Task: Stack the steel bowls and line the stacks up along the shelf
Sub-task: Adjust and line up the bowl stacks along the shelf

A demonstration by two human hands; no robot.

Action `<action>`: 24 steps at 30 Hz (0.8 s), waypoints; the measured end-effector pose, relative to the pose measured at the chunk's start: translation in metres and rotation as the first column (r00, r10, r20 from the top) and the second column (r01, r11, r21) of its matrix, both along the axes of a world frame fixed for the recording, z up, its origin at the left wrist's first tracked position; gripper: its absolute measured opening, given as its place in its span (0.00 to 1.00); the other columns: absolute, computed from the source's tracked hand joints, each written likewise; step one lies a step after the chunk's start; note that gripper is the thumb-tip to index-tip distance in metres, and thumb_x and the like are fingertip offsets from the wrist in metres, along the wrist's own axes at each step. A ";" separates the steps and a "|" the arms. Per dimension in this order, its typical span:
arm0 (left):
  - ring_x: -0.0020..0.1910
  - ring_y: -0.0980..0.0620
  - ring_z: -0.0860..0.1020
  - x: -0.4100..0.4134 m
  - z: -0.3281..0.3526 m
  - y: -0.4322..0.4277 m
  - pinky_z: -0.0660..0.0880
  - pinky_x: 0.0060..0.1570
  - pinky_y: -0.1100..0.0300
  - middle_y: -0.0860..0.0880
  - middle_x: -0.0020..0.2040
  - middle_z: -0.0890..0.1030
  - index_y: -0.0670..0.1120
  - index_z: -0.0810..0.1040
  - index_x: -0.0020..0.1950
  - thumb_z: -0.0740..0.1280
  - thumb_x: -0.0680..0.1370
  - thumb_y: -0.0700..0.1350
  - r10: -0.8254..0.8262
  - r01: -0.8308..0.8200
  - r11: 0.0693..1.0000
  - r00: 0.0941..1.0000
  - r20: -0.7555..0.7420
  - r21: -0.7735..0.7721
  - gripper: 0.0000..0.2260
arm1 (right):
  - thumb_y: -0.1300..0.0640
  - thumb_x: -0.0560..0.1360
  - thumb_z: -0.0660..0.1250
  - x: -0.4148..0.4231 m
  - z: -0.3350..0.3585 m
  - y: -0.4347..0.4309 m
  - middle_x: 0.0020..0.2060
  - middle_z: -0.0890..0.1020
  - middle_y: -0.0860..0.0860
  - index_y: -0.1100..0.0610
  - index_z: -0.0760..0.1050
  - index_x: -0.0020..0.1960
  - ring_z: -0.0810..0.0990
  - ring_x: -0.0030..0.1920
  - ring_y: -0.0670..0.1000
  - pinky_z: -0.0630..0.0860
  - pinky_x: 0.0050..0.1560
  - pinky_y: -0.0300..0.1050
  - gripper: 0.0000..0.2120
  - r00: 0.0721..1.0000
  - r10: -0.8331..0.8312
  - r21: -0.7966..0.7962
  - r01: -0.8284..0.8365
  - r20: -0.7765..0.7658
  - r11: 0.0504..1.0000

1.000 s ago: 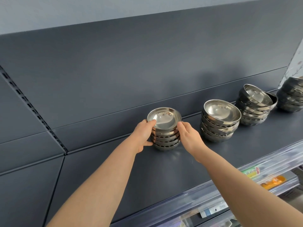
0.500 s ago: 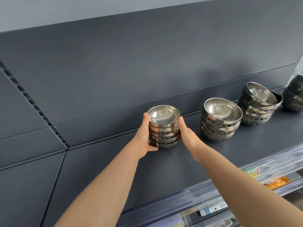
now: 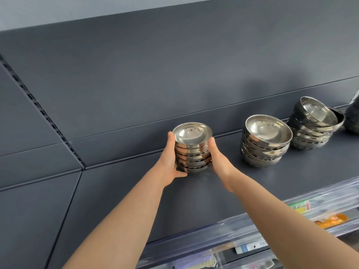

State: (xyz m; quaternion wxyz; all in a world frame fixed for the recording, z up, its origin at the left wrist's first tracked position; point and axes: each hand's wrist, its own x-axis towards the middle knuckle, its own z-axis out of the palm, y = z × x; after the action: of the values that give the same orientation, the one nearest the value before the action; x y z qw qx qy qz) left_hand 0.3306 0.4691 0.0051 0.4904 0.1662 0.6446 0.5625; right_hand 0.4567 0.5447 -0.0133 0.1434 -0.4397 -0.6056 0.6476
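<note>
A stack of several small steel bowls (image 3: 192, 150) stands on the dark grey shelf (image 3: 194, 206). My left hand (image 3: 170, 164) presses flat against the stack's left side, thumb under its base. My right hand (image 3: 219, 160) presses against its right side. To the right stands a second, leaning stack of larger bowls (image 3: 266, 142), and beyond it a third stack (image 3: 312, 127) with its top bowls tilted. A fourth dark stack (image 3: 352, 121) is cut off by the right edge.
The shelf's back panel (image 3: 174, 84) rises right behind the stacks. A slotted upright (image 3: 44, 115) runs diagonally at left. A clear plastic price rail (image 3: 291, 216) with coloured labels lines the shelf's front edge, with lower shelves below.
Both hands went from fingertips at the top bowl's rim to flat palms clamping the stack's sides. The stack looks straighter now, and the view has shifted slightly.
</note>
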 end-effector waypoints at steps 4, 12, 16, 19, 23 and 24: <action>0.70 0.40 0.70 -0.009 0.002 -0.012 0.65 0.67 0.34 0.43 0.71 0.72 0.54 0.67 0.74 0.47 0.76 0.73 0.105 -0.105 0.994 0.994 0.000 -0.021 0.35 | 0.24 0.71 0.44 -0.013 0.000 -0.008 0.78 0.55 0.47 0.48 0.49 0.79 0.53 0.78 0.51 0.50 0.75 0.52 0.44 0.995 0.097 -0.023 -0.097 -0.004 0.995; 0.72 0.44 0.68 -0.035 0.013 -0.044 0.66 0.67 0.38 0.48 0.73 0.70 0.53 0.66 0.75 0.49 0.78 0.70 0.277 -0.283 0.957 0.956 -0.096 -0.055 0.32 | 0.38 0.81 0.44 -0.040 0.009 -0.025 0.60 0.72 0.49 0.56 0.65 0.73 0.66 0.62 0.46 0.57 0.66 0.44 0.30 0.986 0.159 0.042 -0.158 -0.044 0.987; 0.58 0.46 0.73 -0.042 0.024 -0.057 0.71 0.55 0.52 0.51 0.55 0.77 0.46 0.75 0.62 0.56 0.82 0.54 0.383 -0.440 0.895 0.667 -0.639 0.078 0.16 | 0.46 0.82 0.53 -0.034 0.005 -0.028 0.72 0.69 0.51 0.55 0.63 0.75 0.67 0.70 0.51 0.62 0.66 0.45 0.24 0.992 0.056 0.314 -0.090 0.115 0.945; 0.61 0.49 0.71 -0.032 0.034 -0.057 0.69 0.49 0.56 0.53 0.59 0.79 0.50 0.78 0.62 0.59 0.81 0.46 0.261 -0.327 0.934 0.340 -0.904 0.147 0.12 | 0.49 0.80 0.57 -0.013 0.001 -0.026 0.69 0.73 0.51 0.52 0.66 0.73 0.72 0.68 0.53 0.70 0.64 0.48 0.22 0.935 0.006 0.541 -0.210 0.353 0.814; 0.55 0.52 0.77 0.002 0.046 -0.029 0.67 0.48 0.61 0.54 0.54 0.82 0.51 0.80 0.57 0.61 0.80 0.43 0.172 -0.083 0.984 0.283 -0.944 0.155 0.11 | 0.48 0.80 0.57 0.018 0.003 -0.024 0.65 0.77 0.49 0.49 0.71 0.70 0.75 0.64 0.53 0.73 0.61 0.49 0.19 0.890 -0.096 0.641 -0.243 0.446 0.728; 0.54 0.52 0.78 0.013 0.046 -0.019 0.69 0.49 0.61 0.53 0.53 0.83 0.50 0.80 0.57 0.61 0.80 0.43 0.139 -0.019 0.990 0.323 -0.936 0.141 0.11 | 0.48 0.80 0.57 0.028 0.002 -0.023 0.64 0.78 0.49 0.49 0.72 0.69 0.75 0.64 0.53 0.73 0.60 0.48 0.19 0.881 -0.119 0.649 -0.240 0.459 0.722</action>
State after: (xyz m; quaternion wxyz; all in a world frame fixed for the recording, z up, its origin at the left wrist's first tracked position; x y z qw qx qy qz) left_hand 0.3432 0.4497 0.0512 -0.0120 0.4552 0.7864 0.4175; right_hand 0.4844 0.5216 -0.0113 0.1234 -0.4768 -0.8326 0.2533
